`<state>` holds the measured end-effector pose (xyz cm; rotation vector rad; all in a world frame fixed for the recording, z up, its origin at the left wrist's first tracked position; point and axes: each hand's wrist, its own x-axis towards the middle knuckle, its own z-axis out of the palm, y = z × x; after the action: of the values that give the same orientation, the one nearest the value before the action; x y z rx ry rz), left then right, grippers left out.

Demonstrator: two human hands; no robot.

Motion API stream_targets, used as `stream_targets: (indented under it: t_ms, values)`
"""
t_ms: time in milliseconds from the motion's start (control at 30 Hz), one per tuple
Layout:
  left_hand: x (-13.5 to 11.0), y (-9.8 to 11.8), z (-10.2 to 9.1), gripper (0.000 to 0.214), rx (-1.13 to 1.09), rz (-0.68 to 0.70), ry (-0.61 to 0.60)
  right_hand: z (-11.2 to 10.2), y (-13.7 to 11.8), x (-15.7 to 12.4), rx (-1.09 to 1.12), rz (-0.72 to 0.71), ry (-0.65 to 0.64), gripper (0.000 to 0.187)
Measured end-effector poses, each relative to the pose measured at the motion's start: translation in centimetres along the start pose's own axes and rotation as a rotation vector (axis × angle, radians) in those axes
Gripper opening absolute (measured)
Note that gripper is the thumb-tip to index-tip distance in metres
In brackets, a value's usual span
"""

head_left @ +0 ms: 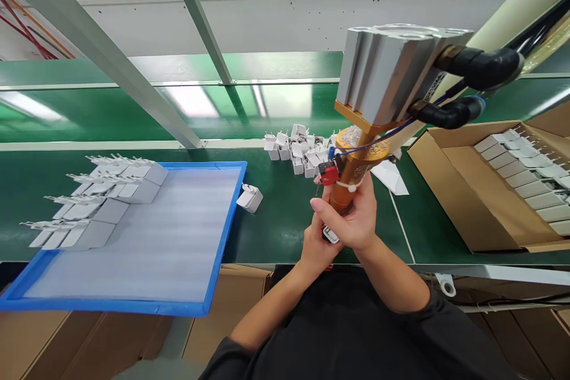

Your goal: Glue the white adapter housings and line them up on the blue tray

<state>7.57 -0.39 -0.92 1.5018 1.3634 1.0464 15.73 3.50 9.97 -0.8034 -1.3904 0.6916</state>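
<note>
Both my hands are close together under a pneumatic tool with a silver cylinder (392, 68) and an orange barrel (345, 193). My right hand (358, 222) is wrapped round the lower end of the barrel, its thumb pointing left across the front. Just below and left, my left hand (318, 246) is closed on a small white plastic casing (330, 234), most of which the fingers hide. On the barrel sits a red switch-like part (328, 173) with a blue wire. Behind the hands lies a loose pile of white plastic casings (299, 151) with thin prongs.
A blue-rimmed tray (225, 234) at left holds rows of pronged white casings (98, 219). One single casing (250, 198) lies beside it. An open cardboard box (463, 202) with more casings stands at right, near folded white paper (390, 178). A grey post (133, 86) slants down to the bench.
</note>
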Motion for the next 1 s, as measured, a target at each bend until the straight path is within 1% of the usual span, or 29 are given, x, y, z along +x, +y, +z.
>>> stream_targets:
  t_ms: [100,167,233,300,400,500,567,700,767,867,1000]
  values:
    - [0.3,0.6,-1.2,0.035,0.009,-0.012,0.008,-0.4,0.4,0.2,0.138,-0.003,-0.072,0.033]
    - [0.4,0.9,-2.4,0.033,0.023,-0.071,0.003,-0.7,0.8,0.2,0.201,0.041,-0.088,0.032]
    - [0.4,1.1,-3.7,0.032,0.042,-0.132,-0.010,-1.1,1.2,0.1,0.195,0.091,-0.051,0.032]
    - [0.3,1.3,-4.9,0.031,0.044,-0.166,-0.041,-1.5,1.4,0.1,0.145,0.120,0.010,0.032]
    - [0.0,1.5,-6.1,0.033,0.007,-0.200,-0.091,-2.1,1.7,0.3,0.096,0.132,0.065,0.037]
    - [-0.1,1.4,-6.7,0.036,0.009,-0.229,-0.114,-2.8,1.9,0.5,0.074,0.131,0.096,0.039]
    - [0.0,1.1,-7.0,0.035,0.068,-0.219,-0.118,-3.1,2.0,0.6,0.052,0.133,0.109,0.040]
    - [0.4,0.3,-7.7,0.037,0.219,-0.158,-0.076,-3.6,2.3,0.6,0.044,0.130,0.112,0.039]
    - [0.4,0.2,-7.9,0.037,0.225,-0.168,-0.069,-3.8,2.4,0.5,0.050,0.117,0.115,0.038]
    - [0.1,0.9,-8.1,0.036,0.170,-0.224,-0.103,-4.2,2.6,0.4,0.017,0.115,0.126,0.040]
    - [-0.8,2.9,-8.0,0.036,0.097,-0.263,-0.161,-5.1,2.8,0.4,-0.080,0.122,0.128,0.040]
